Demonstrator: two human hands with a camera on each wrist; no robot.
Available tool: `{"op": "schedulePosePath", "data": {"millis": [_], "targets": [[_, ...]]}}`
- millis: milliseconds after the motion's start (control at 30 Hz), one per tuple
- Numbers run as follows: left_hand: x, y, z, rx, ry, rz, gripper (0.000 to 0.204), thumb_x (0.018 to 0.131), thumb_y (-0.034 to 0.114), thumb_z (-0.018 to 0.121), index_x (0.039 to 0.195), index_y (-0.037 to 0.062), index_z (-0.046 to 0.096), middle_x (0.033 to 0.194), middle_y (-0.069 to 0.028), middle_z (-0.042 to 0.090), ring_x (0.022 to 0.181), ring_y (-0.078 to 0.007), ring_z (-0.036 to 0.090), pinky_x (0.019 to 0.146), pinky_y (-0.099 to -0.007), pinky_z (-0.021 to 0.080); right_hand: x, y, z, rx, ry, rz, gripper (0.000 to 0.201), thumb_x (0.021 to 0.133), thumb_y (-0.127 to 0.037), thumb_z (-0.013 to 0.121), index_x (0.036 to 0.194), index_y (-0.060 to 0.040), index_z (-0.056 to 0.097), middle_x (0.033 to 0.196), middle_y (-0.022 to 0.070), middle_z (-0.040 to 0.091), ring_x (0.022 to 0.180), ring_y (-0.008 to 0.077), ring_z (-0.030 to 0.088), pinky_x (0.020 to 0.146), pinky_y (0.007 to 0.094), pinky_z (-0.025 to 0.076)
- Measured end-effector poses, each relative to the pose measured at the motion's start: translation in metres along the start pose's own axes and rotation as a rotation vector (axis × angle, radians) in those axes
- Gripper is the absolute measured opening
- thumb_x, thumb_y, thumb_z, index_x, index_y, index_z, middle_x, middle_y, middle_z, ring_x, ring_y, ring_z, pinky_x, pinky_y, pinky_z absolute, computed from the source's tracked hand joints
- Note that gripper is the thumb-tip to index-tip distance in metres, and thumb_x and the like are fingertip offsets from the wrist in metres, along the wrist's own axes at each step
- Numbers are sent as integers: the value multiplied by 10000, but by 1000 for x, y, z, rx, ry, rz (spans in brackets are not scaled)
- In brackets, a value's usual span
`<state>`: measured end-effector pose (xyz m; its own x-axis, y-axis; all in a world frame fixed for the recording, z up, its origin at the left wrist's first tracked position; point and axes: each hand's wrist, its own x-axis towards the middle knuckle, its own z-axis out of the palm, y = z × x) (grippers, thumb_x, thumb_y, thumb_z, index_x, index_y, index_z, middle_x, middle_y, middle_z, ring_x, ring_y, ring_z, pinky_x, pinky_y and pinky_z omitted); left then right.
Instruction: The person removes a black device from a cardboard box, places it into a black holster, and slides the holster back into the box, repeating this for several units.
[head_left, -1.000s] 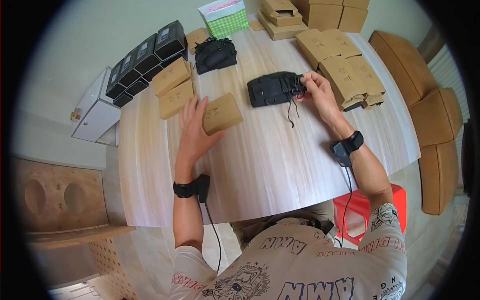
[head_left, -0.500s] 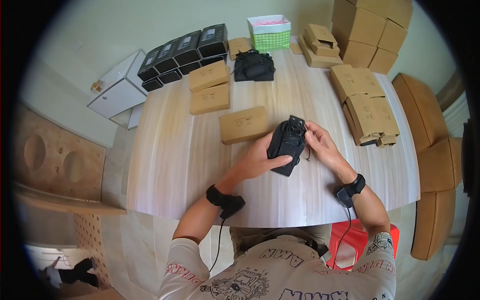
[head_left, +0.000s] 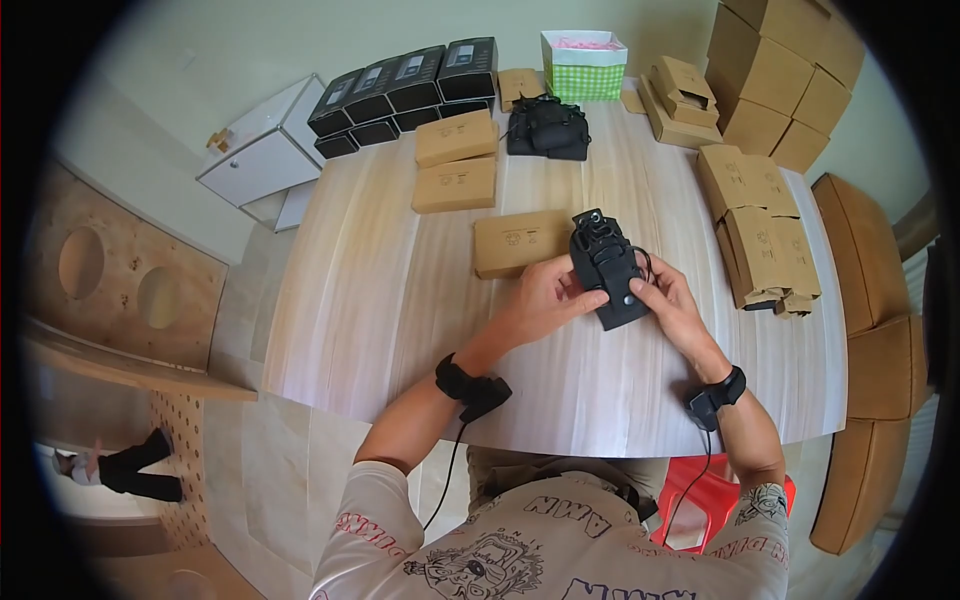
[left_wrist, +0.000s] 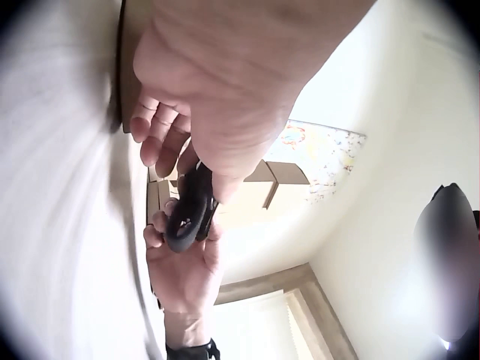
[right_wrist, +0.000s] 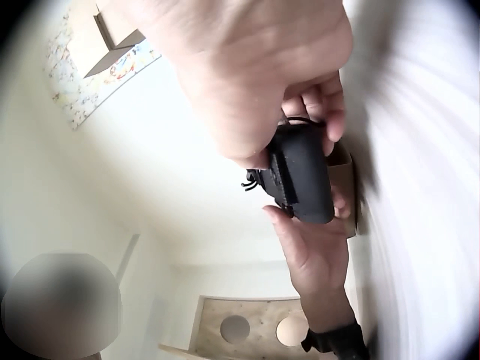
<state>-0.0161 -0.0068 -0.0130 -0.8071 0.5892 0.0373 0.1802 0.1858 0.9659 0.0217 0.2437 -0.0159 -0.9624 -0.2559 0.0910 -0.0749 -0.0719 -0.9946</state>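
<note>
A small black pouch (head_left: 612, 285) with straps, a thin cord and a round snap is held up in front of the person, above the table. The left hand (head_left: 548, 302) grips its left side, thumb across the front. From the right, the right hand (head_left: 676, 308) pinches the lower part, with its thumb near the snap. In the right wrist view the smooth black end of the pouch (right_wrist: 309, 176) shows between both hands. A brown cardboard box (head_left: 520, 243) lies just beyond the left hand.
Two brown boxes (head_left: 455, 185) lie farther left, near a pile of black pouches (head_left: 550, 128). Stacked black boxes (head_left: 405, 85) and a green checked bag (head_left: 585, 75) line the back. More cardboard boxes (head_left: 760, 225) stand at right. A person (head_left: 130, 468) is in the background.
The right hand has brought the pouch from the table's middle toward the body. The left hand has left the cardboard box and taken hold of the pouch, which now stands more upright.
</note>
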Motion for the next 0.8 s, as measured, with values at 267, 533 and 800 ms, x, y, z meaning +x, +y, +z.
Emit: {"op": "schedulePosePath", "data": {"millis": [267, 533, 800], "targets": [[-3, 11, -23, 867, 520, 402, 750, 795, 257, 914, 1423, 33, 570, 1369, -202, 604, 1248, -388, 597, 1072, -495, 461, 17, 22, -42, 317, 90, 142, 419, 1046, -236, 613, 1374, 26, 616, 1179, 26, 713, 1002, 61, 689, 899, 231, 578], [-33, -4, -89, 1034, 276, -38, 937, 748, 211, 907, 1566, 82, 468, 1550, -203, 503, 1500, -391, 404, 1261, -585, 228, 20, 29, -49, 358, 76, 196, 446, 1058, -242, 615, 1421, 16, 586, 1205, 29, 713, 1020, 66, 695, 937, 244, 580], [-38, 1, -160, 969, 285, 15, 888, 764, 217, 923, 1535, 33, 525, 1585, -254, 509, 1526, -420, 407, 1264, -506, 311, 21, 28, -50, 336, -7, 183, 429, 1064, -238, 623, 1408, 19, 607, 1220, 35, 714, 1083, 77, 666, 958, 246, 539]]}}
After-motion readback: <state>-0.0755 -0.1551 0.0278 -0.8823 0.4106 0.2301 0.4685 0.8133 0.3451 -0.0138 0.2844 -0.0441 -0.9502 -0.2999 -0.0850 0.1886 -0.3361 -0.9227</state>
